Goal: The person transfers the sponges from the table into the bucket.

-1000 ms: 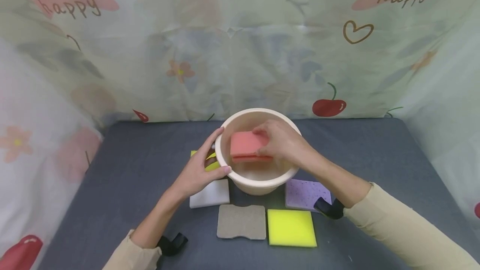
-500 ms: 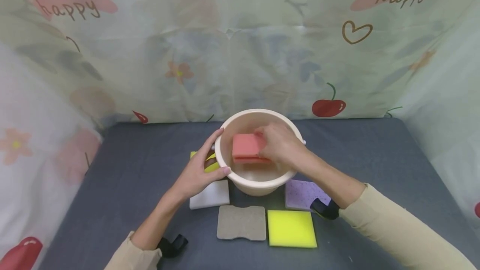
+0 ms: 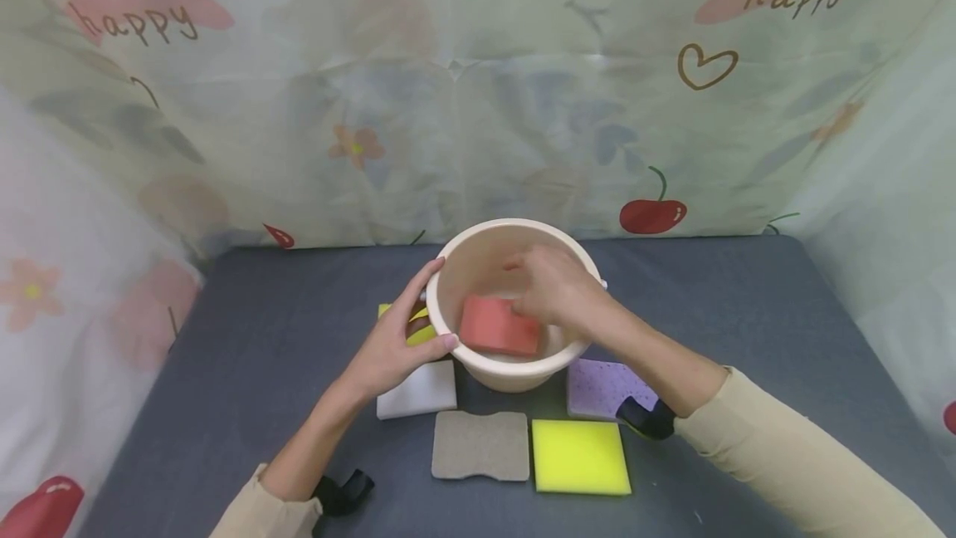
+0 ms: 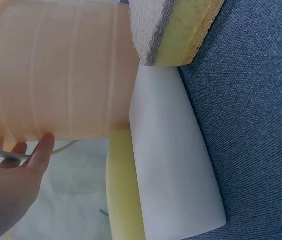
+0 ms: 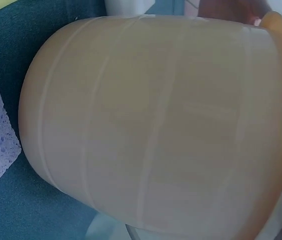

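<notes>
The red sponge [image 3: 496,329] lies low inside the bucket [image 3: 509,379], towards its near left wall. The right hand [image 3: 556,285] reaches into the bucket from the right, blurred, its thumb and fingers parted above the sponge and pinching nothing; whether the thumb touches it, I cannot tell. The left hand [image 3: 390,347] grips the bucket's left rim, thumb over the near edge and fingers spread along the outside. On the counter [image 3: 299,297], a white sponge [image 3: 418,391] lies near left of the bucket, a second yellow sponge [image 4: 123,185] just beyond it; a grey sponge [image 3: 481,447] and a yellow sponge [image 3: 581,457] lie nearest, a purple sponge [image 3: 601,387] near right. A printed curtain [image 3: 478,131] hangs at the far side.
</notes>
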A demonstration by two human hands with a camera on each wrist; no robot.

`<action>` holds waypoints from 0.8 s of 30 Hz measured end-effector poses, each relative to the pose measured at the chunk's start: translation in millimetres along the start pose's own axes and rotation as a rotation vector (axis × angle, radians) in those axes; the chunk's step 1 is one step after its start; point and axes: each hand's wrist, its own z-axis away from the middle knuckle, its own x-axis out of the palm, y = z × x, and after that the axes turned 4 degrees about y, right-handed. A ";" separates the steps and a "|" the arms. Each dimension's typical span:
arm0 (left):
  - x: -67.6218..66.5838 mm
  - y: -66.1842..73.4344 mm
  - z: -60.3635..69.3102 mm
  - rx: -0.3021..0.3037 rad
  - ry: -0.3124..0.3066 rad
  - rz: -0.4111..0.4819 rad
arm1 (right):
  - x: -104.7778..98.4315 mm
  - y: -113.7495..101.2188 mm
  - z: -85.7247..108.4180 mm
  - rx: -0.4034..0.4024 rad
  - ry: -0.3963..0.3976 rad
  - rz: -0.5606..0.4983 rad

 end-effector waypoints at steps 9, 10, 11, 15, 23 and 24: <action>0.5 0.3 0.6 0.003 0.007 0.012 | -9.8 -0.5 4.7 -0.002 -0.022 -0.137; 0.3 0.4 0.8 0.005 0.007 0.010 | -11.1 -0.6 5.8 -0.002 -0.021 -0.144; 0.0 0.6 1.0 0.008 0.006 0.009 | -12.6 -1.1 7.0 -0.001 -0.018 -0.152; -0.9 1.3 0.9 0.022 -0.001 0.006 | -17.8 -1.2 11.1 0.009 0.001 -0.181; -0.3 4.2 -0.3 0.020 -0.002 -0.020 | -27.3 4.9 26.8 0.023 0.025 -0.249; 0.0 4.5 -0.2 0.017 -0.001 -0.023 | -28.1 6.0 29.1 0.027 0.028 -0.260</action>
